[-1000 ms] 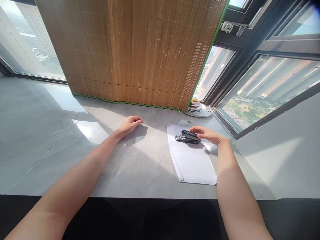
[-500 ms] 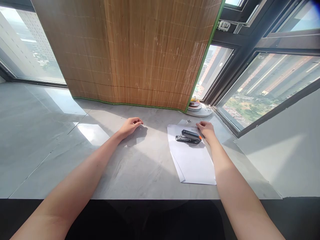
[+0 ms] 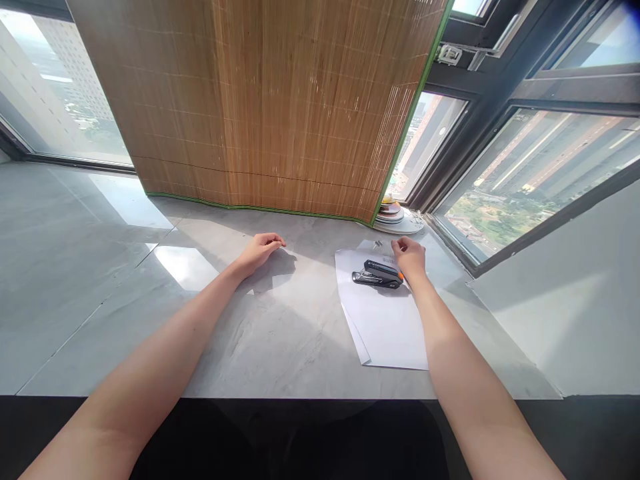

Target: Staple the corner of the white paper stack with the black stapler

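Observation:
My left hand (image 3: 261, 251) rests on the grey marbled surface, fingers loosely curled together with nothing visible in them. My right hand (image 3: 410, 256) is at the upper right corner of some white paper sheets (image 3: 390, 327), its fingers bent inward and closed; whether they hold anything is hidden. On the sheets lies a black stapler (image 3: 379, 274) with an orange spot at its right end, just left of my right wrist. A small shiny metal item (image 3: 377, 245), too small to name, sits by the paper's top edge, left of my right fingertips.
A bamboo blind (image 3: 280, 113) with green edging hangs down to the back of the surface. Stacked plates (image 3: 393, 217) stand in the back right corner by the window frame (image 3: 450, 200). A white wall (image 3: 560, 300) borders the right side.
My right hand has shifted slightly left and up, closer to the stapler's end and the small metal item. The left hand has hardly moved; stapler and paper lie as before.

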The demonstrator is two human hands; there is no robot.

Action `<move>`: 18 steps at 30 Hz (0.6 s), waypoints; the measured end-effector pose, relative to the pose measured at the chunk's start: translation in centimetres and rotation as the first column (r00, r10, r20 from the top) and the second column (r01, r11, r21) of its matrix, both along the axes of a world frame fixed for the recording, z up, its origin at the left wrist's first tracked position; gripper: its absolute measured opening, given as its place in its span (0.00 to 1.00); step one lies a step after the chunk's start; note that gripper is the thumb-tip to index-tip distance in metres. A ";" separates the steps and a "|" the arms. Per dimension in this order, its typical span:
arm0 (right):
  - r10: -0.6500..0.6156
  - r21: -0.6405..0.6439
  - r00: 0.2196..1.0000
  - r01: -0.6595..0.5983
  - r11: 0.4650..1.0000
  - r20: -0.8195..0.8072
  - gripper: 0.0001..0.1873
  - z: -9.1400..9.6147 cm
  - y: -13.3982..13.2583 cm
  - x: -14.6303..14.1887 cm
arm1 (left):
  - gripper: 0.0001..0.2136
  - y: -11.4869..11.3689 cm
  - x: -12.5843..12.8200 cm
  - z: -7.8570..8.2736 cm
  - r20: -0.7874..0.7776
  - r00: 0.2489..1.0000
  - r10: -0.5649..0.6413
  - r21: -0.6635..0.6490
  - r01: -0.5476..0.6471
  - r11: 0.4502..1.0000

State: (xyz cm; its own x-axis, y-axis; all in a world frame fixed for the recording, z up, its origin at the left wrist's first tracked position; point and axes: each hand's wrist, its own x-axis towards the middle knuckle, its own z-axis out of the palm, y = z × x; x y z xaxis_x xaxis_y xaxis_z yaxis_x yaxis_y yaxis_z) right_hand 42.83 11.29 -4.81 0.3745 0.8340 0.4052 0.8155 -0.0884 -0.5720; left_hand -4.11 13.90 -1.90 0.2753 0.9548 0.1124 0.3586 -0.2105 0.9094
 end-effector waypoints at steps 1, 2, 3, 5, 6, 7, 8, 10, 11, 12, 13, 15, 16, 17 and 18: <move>0.047 0.041 0.998 -0.048 0.998 0.035 0.19 0.0 0.2 -0.4 | 0.11 0.0 0.0 -0.1 0.005 1.000 -0.003 -0.011 0.003 1.000; 0.100 0.062 0.993 -0.104 0.993 0.067 0.20 0.0 0.3 -0.7 | 0.11 0.1 0.0 -0.1 0.011 1.000 -0.005 -0.017 0.006 1.000; 0.152 0.058 0.984 -0.157 0.986 0.089 0.21 -0.1 0.6 -1.0 | 0.10 0.1 0.0 -0.2 0.017 1.000 -0.007 -0.019 0.007 1.000; 0.231 0.004 0.967 -0.232 0.973 0.106 0.23 -0.4 1.0 -1.3 | 0.10 0.2 0.0 -0.3 0.024 1.000 -0.009 -0.013 0.010 1.000; 0.258 -0.035 0.960 -0.256 0.966 0.107 0.22 -0.6 1.2 -1.3 | 0.10 0.2 0.0 -0.4 0.023 1.000 -0.010 -0.011 0.011 1.000; 0.283 -0.078 0.953 -0.276 0.958 0.107 0.22 -0.8 1.4 -1.2 | 0.10 0.3 0.0 -0.4 0.019 1.000 -0.011 -0.012 0.011 1.000; 0.305 -0.116 0.946 -0.293 0.949 0.110 0.21 -1.0 1.5 -1.1 | 0.10 0.3 0.0 -0.4 0.014 1.000 -0.012 -0.014 0.012 1.000; 0.342 -0.177 0.931 -0.317 0.932 0.131 0.21 -1.3 1.8 -0.7 | 0.11 0.3 0.0 -0.5 0.008 1.000 -0.009 -0.011 0.009 1.000; 0.352 -0.202 0.924 -0.320 0.926 0.149 0.21 -1.5 1.9 -0.5 | 0.11 0.3 0.0 -0.5 0.007 1.000 -0.007 -0.006 0.007 1.000; 0.356 -0.224 0.920 -0.316 0.922 0.166 0.21 -1.6 2.0 -0.4 | 0.11 0.3 -0.1 -0.5 0.004 1.000 -0.004 -0.001 0.004 1.000; 0.358 -0.246 0.916 -0.310 0.918 0.183 0.22 -1.7 2.0 -0.3 | 0.11 0.3 -0.1 -0.5 0.001 1.000 0.000 0.005 0.000 1.000; 0.362 -0.284 0.909 -0.298 0.911 0.208 0.23 -1.9 2.2 -0.4 | 0.12 0.4 -0.1 -0.5 -0.005 1.000 0.010 0.017 -0.010 1.000; 0.369 -0.290 0.903 -0.300 0.909 0.219 0.24 -1.9 2.2 -0.6 | 0.12 0.5 -0.1 -0.6 -0.003 1.000 0.018 0.024 -0.018 1.000; 0.378 -0.287 0.897 -0.309 0.907 0.229 0.25 -2.0 2.3 -1.0 | 0.12 0.5 -0.2 -0.6 0.004 1.000 0.029 0.031 -0.029 0.999; 0.387 -0.279 0.890 -0.318 0.906 0.241 0.26 -2.0 2.3 -1.5 | 0.12 0.6 -0.2 -0.6 0.020 0.999 0.041 0.037 -0.042 0.998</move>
